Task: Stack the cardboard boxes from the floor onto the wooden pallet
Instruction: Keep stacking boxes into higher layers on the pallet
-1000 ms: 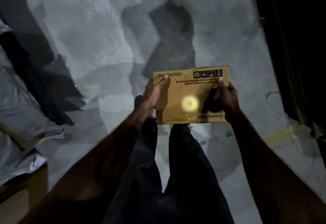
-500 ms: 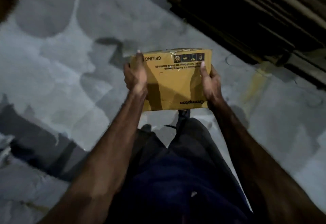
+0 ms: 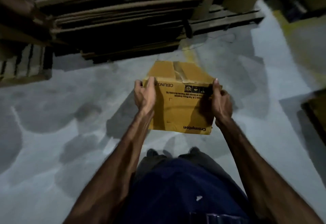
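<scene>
Since 0.5 s ago the view swings up; flat cardboard stack (image 3: 112,17) now fills the top, box (image 3: 180,103) sits lower in frame and shows its taped top. Box is carried in the air over grey floor (image 3: 53,117), in front of the person's legs. Left hand (image 3: 145,96) grips its left edge, fingers curled round the corner. Right hand (image 3: 220,100) grips its right edge, thumb on the upper corner. Box closed, contents hidden. Pallet (image 3: 227,19) lies upper right, well apart from the box.
</scene>
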Motion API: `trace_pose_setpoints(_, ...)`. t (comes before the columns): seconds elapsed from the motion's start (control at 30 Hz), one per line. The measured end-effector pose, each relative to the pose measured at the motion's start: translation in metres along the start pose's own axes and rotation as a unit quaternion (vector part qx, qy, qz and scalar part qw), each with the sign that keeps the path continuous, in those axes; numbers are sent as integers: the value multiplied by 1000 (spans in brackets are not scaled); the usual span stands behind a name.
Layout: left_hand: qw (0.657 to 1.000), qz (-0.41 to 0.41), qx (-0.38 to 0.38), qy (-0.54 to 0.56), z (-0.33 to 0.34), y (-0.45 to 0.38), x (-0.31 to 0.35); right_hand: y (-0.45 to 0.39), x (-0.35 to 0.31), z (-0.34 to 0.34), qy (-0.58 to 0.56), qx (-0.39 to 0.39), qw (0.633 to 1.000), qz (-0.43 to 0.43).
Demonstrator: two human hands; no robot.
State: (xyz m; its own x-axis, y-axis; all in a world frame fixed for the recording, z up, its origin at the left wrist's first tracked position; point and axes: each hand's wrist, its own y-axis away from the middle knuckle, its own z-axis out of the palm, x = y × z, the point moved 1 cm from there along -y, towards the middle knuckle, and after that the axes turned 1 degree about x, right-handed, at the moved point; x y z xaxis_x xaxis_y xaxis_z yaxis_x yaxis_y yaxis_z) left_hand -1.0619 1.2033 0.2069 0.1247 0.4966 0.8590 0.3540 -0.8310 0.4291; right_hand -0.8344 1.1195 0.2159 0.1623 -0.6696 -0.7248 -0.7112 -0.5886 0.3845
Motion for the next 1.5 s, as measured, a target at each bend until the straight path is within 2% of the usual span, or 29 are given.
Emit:
trace_pose_setpoints(0.33,970,152,-143,-124,137,143,16,11,115,-166,-100,145,976,130)
trace_pose_setpoints(0.53,935,187,-246,-172,234,269,-10,24,215,-281,-144,236,940,202)
trace_pose_setpoints(0.67,904,187,-329,-197,295,358,-39,44,283,-352,-225,313,890,243)
trace_pose_setpoints(0.83,852,201,-415,-247,350,461,-68,69,350,-428,-268,403,832,271)
trace_pose_setpoints(0.97,799,227,-485,-275,396,528,-85,86,391,-480,-294,453,791,289)
trace_pose_setpoints(1.07,750,243,-533,-308,432,579,-97,99,418,-513,-311,496,743,325)
trace_pose_setpoints(1.13,727,241,-558,-320,459,614,-109,102,438,-535,-313,517,713,356)
trace_pose_setpoints(1.5,640,234,-653,-329,597,771,-136,73,502,-657,-300,604,616,408)
